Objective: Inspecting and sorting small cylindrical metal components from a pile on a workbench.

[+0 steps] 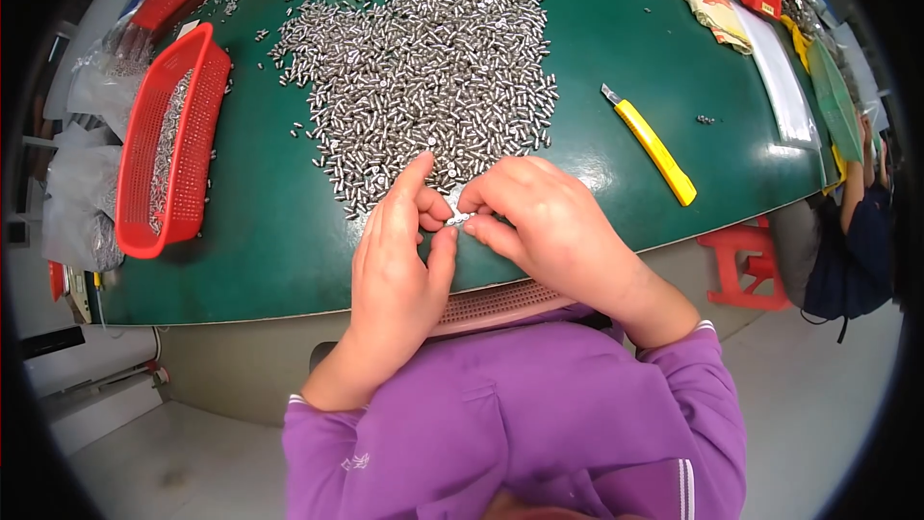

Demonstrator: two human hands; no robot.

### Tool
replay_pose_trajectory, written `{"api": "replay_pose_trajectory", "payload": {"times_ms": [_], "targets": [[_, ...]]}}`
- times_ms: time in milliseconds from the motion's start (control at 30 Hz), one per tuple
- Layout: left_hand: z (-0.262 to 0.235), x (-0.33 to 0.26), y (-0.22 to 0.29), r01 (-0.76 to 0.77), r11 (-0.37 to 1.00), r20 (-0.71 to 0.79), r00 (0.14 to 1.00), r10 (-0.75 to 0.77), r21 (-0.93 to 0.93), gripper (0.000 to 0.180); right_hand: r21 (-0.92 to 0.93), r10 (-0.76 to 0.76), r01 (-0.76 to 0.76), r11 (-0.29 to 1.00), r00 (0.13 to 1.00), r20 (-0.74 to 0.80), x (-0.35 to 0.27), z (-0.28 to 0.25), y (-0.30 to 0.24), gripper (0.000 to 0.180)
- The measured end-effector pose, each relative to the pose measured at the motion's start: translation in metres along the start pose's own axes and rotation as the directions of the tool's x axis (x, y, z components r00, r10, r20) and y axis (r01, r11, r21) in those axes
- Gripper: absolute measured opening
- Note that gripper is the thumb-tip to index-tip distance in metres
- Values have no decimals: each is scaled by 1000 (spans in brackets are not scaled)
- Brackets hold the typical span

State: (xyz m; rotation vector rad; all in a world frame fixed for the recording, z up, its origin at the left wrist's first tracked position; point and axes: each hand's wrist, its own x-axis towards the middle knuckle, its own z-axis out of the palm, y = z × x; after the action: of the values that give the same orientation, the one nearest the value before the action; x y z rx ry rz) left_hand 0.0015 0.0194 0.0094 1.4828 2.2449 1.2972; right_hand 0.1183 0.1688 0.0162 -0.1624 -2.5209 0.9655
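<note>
Nearest the body, at about half past five from the fingertips, a pink perforated plastic basket (pixel 496 305) is partly hidden beneath the table edge. Just above the near part of the dark green, glossy tabletop (pixel 265 265), a few small, shiny silver pieces (pixel 458 219) are held between the fingertips. By the right hand (pixel 553 217) they are pinched, its thumb and forefinger closed almost together. The left hand (pixel 390 241) is half open, one finger raised and the others curled, with thumb and fingertips brought up beside the pieces; whether they are gripped by it too cannot be told.

From twelve o'clock, almost at the fingers, a broad heap of short, silver, cylindrical metal parts (pixel 423 67) is spread far up the table. Between nine and ten o'clock, a smaller quantity is contained in a long red perforated plastic basket (pixel 173 140); whether those have been finished cannot be seen. Judged by the heap, only a little has been dealt with and most is left, while the handful at the fingertips appears unfinished.

Just past two o'clock, a yellow utility knife with its blade exposed (pixel 654 149) is left unheld. Farther off, towards half past one, a folded, pale patterned cloth (pixel 710 5) is laid.
</note>
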Motion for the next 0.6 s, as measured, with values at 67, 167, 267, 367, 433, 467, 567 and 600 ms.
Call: {"api": "replay_pose_trajectory", "payload": {"times_ms": [67, 167, 267, 367, 433, 467, 567, 600], "targets": [[-1, -1, 0, -3, 1000, 14, 1000, 3, -7, 73, 22, 11, -12, 1000, 1000, 12, 0, -2, 0, 18], [-2, -1, 1, 11, 1000, 15, 1000, -11, -27, 72, 41, 29, -30, 999, 999, 32, 2, -4, -1, 21], [-7, -2, 6, 50, 996, -31, 998, -52, -72, 70, 6, -5, 5, 1000, 1000, 9, 4, -4, -8, 24], [-10, -1, 2, -3, 999, -123, 992, -3, -45, 68, -13, -55, 55, 998, 998, -9, 5, 1, -9, 23], [-13, -1, 0, 12, 999, -123, 992, -18, -52, 68, -6, -71, 71, 997, 997, 2, 7, 1, -8, 20], [-14, -2, 1, 9, 999, -125, 992, -13, -39, 68, -37, -35, 37, 999, 997, 71, 5, -2, -9, 20], [-14, -5, 1, 8, 999, -99, 995, -11, -36, 67, -54, 16, -6, 999, 982, 189, -4, -13, -13, 19], [-14, -8, 1, 17, 998, -73, 997, -21, -61, 67, -35, 26, -18, 999, 970, 240, -9, -17, -15, 19]]}}
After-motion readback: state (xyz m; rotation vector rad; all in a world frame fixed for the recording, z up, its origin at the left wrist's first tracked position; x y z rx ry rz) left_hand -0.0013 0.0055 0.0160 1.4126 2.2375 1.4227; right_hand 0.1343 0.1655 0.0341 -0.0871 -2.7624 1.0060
